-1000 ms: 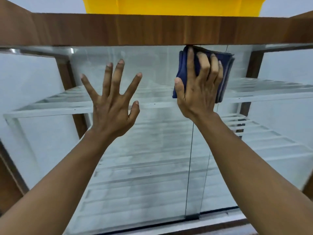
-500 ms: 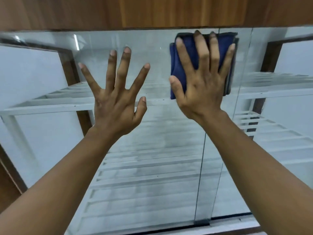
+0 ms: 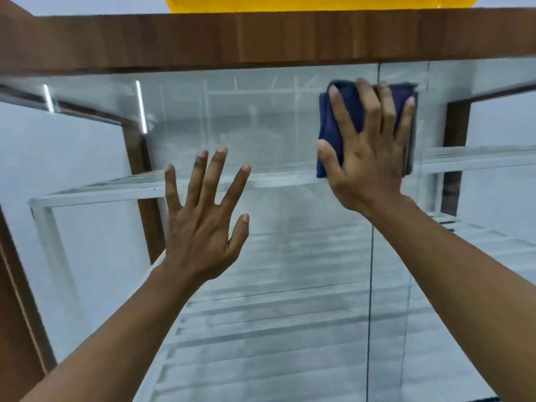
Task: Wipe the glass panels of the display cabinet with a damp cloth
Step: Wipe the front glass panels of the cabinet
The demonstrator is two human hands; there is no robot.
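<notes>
- Left hand [image 3: 203, 224] is up with fingers splayed wide, palm facing the glass panel [image 3: 261, 126]; can't really tell if it's actually touching.
- Right hand [image 3: 368, 161] is flat with straight fingers, pressing the folded blue cloth [image 3: 326, 123] onto the glass, high up and right by the seam between panels.
- Behind the glass are white slatted shelves [image 3: 101, 190].
- A wooden top [image 3: 203, 42] runs just above the cloth, with something yellow [image 3: 304, 1] sitting on it.
</notes>
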